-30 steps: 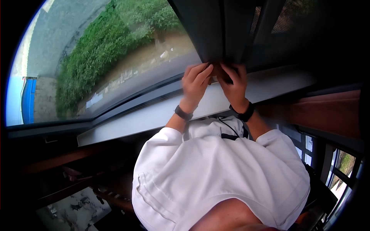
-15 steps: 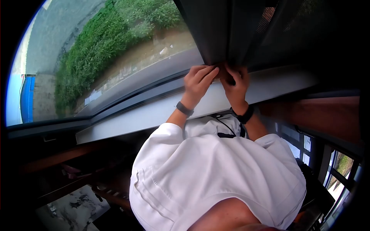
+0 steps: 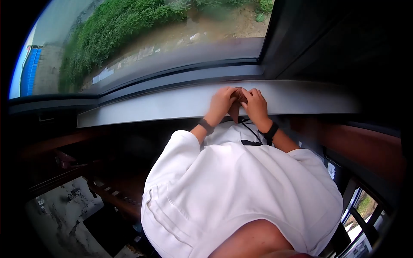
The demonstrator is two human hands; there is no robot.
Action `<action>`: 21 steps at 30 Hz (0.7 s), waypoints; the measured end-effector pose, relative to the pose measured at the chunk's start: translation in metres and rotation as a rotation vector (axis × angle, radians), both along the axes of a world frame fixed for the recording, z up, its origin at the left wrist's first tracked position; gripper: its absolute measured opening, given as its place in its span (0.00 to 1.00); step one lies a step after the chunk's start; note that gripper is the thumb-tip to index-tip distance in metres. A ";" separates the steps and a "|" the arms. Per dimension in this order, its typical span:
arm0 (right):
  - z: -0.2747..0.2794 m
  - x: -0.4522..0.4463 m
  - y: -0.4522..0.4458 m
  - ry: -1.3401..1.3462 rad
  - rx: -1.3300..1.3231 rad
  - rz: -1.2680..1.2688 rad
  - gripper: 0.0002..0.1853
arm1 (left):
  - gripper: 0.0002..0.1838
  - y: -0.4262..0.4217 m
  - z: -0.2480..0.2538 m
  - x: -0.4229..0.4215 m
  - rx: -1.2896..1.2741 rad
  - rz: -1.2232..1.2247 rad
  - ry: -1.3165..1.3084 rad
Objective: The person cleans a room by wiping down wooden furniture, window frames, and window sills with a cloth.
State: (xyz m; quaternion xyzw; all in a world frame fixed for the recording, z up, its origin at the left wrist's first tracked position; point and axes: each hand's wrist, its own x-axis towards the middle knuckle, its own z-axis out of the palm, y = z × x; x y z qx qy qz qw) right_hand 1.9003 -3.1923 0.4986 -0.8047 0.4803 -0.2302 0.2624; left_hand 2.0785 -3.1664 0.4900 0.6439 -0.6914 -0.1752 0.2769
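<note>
A small brown cloth (image 3: 234, 112) is bunched between my two hands, one pointed end hanging down toward my body. My left hand (image 3: 221, 103) grips it from the left with bent fingers. On the other side, my right hand (image 3: 257, 106) pinches its upper part. Both hands are over the pale window sill (image 3: 172, 99), close to its near edge. Part of the cloth is hidden by the fingers.
Behind the sill runs a dark window frame (image 3: 180, 78), with greenery (image 3: 129, 21) outside the glass. A dark panel (image 3: 309, 47) rises at the right. A marbled surface (image 3: 64, 210) lies low at the left, and reddish wood (image 3: 361, 142) at the right.
Both hands have drawn back from the dark window frame toward my body. The brown cloth now shows between them. The view has shifted, showing more of the glass.
</note>
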 end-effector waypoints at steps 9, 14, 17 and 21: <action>-0.001 0.122 0.029 -0.028 0.004 0.282 0.26 | 0.16 0.085 0.019 0.112 0.112 0.230 -0.072; -0.001 0.173 0.016 0.011 -0.071 0.203 0.27 | 0.17 0.061 0.005 0.157 0.025 0.261 -0.108; 0.007 0.162 0.023 0.082 -0.050 0.073 0.25 | 0.18 0.043 0.008 0.150 0.031 0.143 -0.069; 0.018 0.148 0.046 0.205 0.025 -0.052 0.26 | 0.21 0.048 -0.003 0.139 -0.016 -0.082 -0.031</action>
